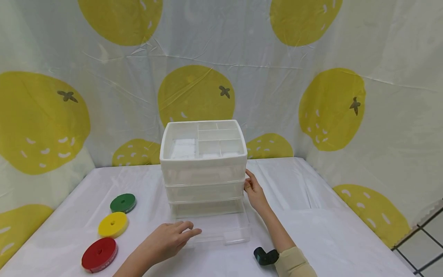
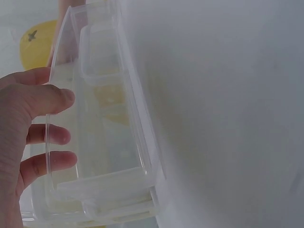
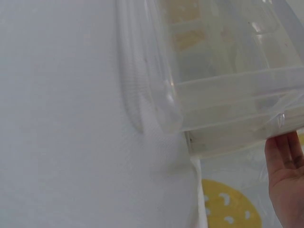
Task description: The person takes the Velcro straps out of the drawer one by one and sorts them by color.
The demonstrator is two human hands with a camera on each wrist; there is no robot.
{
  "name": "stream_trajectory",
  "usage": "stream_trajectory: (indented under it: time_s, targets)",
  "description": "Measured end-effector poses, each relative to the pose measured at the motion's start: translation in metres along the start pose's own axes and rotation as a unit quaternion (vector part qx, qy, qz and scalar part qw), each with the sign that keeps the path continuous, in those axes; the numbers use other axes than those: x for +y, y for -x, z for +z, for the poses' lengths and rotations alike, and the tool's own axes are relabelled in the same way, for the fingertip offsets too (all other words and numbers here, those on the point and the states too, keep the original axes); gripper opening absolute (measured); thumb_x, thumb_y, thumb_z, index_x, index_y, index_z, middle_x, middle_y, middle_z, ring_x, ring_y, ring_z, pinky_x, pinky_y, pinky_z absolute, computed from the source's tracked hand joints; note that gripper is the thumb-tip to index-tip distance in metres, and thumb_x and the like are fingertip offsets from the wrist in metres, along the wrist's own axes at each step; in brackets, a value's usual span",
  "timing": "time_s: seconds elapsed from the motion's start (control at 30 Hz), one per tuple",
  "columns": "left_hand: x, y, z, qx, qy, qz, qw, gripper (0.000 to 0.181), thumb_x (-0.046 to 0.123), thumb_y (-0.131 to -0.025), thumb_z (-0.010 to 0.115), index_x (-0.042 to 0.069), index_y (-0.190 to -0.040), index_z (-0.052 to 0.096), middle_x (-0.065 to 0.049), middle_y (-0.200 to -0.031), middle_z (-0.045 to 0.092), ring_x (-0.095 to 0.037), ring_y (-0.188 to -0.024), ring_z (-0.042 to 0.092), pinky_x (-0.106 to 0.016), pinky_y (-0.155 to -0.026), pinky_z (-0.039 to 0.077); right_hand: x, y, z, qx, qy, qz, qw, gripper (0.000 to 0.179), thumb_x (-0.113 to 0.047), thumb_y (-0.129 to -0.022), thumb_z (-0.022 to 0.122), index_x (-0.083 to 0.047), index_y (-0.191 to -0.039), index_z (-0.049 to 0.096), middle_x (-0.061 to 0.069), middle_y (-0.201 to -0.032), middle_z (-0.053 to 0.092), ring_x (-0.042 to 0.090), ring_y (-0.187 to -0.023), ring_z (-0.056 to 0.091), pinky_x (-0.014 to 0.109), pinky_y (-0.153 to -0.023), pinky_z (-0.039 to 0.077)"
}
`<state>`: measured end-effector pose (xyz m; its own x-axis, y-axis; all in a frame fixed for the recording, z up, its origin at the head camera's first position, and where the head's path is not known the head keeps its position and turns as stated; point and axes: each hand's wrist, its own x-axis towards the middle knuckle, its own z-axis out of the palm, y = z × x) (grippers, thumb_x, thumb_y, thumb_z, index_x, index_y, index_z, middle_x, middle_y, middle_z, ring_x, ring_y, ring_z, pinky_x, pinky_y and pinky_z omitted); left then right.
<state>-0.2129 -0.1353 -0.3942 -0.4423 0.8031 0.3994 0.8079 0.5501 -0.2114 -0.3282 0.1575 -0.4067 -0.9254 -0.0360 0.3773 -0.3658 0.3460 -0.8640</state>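
Note:
A white tabletop cabinet (image 1: pixel 204 169) with clear drawers stands in the middle of the table. Its lowest clear drawer (image 1: pixel 232 227) is pulled out toward me. My left hand (image 1: pixel 169 238) is at the left of that drawer's front. In the left wrist view, the thumb lies before the front panel (image 2: pixel 109 142), and fingers show through the plastic behind its rim. My right hand (image 1: pixel 255 191) rests against the cabinet's right side; in the right wrist view its fingers (image 3: pixel 285 149) look fairly straight. Divided compartments form the cabinet top.
Green (image 1: pixel 123 202), yellow (image 1: pixel 113 224) and red (image 1: pixel 99 254) flat rolls lie in a line on the left. A black angled object (image 1: pixel 265 256) lies beside the right forearm. A fruit-patterned cloth (image 1: pixel 263 96) hangs behind the table.

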Motion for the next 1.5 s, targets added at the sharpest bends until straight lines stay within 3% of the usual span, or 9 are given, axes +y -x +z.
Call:
stream_trajectory:
  time_s: [0.17, 0.47, 0.63, 0.8, 1.1, 1.33, 1.5]
  targets:
    - [-0.002, -0.002, 0.000, 0.007, -0.030, 0.002, 0.9995, 0.048, 0.015, -0.069, 0.077, 0.027, -0.112, 0.059, 0.009, -0.092, 0.059, -0.003, -0.072, 0.058, -0.010, -0.060, 0.048, -0.008, 0.002, -0.001, -0.002, -0.004, 0.018, 0.9998, 0.042, -0.016, -0.095, 0.042, -0.011, -0.136, 0.037, 0.014, -0.100, 0.053, 0.004, -0.080, 0.048, 0.035, -0.086, 0.047]
    - [-0.007, -0.004, 0.003, 0.031, -0.065, 0.009, 0.9974, 0.047, 0.013, -0.067, 0.077, 0.027, -0.109, 0.061, 0.009, -0.090, 0.060, -0.004, -0.077, 0.058, -0.012, -0.061, 0.048, -0.039, 0.013, -0.004, -0.001, 0.001, 0.017, 0.9999, 0.041, -0.009, -0.095, 0.041, -0.003, -0.135, 0.036, 0.019, -0.100, 0.053, 0.009, -0.082, 0.049, 0.041, -0.087, 0.047]
    - [-0.012, -0.004, 0.008, 0.064, -0.086, 0.012, 0.9941, 0.044, 0.012, -0.065, 0.077, 0.027, -0.105, 0.064, 0.010, -0.087, 0.060, -0.004, -0.074, 0.056, -0.013, -0.057, 0.045, -0.040, 0.014, -0.004, 0.000, 0.007, 0.008, 0.9999, 0.041, -0.009, -0.095, 0.041, -0.003, -0.135, 0.036, 0.019, -0.099, 0.053, 0.010, -0.083, 0.049, 0.042, -0.088, 0.047]
    - [-0.017, -0.007, 0.012, 0.074, -0.083, 0.003, 0.9938, 0.043, 0.011, -0.065, 0.077, 0.027, -0.104, 0.064, 0.009, -0.085, 0.059, -0.004, -0.069, 0.054, -0.012, -0.054, 0.043, -0.037, 0.012, -0.004, -0.003, 0.010, 0.000, 0.9999, 0.040, -0.010, -0.095, 0.041, -0.001, -0.134, 0.036, 0.019, -0.097, 0.052, 0.009, -0.081, 0.050, 0.041, -0.086, 0.048]
    - [-0.025, -0.013, 0.021, 0.106, -0.111, 0.002, 0.9881, 0.042, 0.009, -0.063, 0.076, 0.027, -0.099, 0.064, 0.009, -0.082, 0.058, -0.004, -0.067, 0.054, -0.015, -0.051, 0.042, -0.005, 0.002, -0.001, -0.007, -0.001, 0.012, 0.9999, 0.045, -0.019, -0.094, 0.042, -0.010, -0.137, 0.035, 0.013, -0.100, 0.052, 0.003, -0.081, 0.048, 0.037, -0.090, 0.048]
    - [-0.035, -0.018, 0.030, 0.132, -0.124, -0.002, 0.9834, 0.029, 0.009, -0.076, 0.056, 0.024, -0.098, 0.066, 0.007, -0.080, 0.057, -0.008, -0.074, 0.059, -0.021, -0.060, 0.048, -0.032, 0.010, -0.004, -0.003, -0.005, 0.012, 0.9999, 0.041, -0.008, -0.095, 0.041, -0.002, -0.135, 0.036, 0.018, -0.098, 0.052, 0.012, -0.082, 0.050, 0.041, -0.088, 0.047]
    - [-0.039, -0.021, 0.034, 0.137, -0.138, 0.001, 0.9809, 0.028, 0.009, -0.075, 0.059, 0.023, -0.098, 0.066, 0.007, -0.081, 0.058, -0.010, -0.075, 0.058, -0.021, -0.061, 0.049, -0.041, 0.014, -0.005, -0.005, 0.001, 0.009, 1.0000, 0.041, -0.009, -0.095, 0.040, -0.001, -0.135, 0.035, 0.019, -0.100, 0.052, 0.013, -0.084, 0.050, 0.042, -0.089, 0.047]
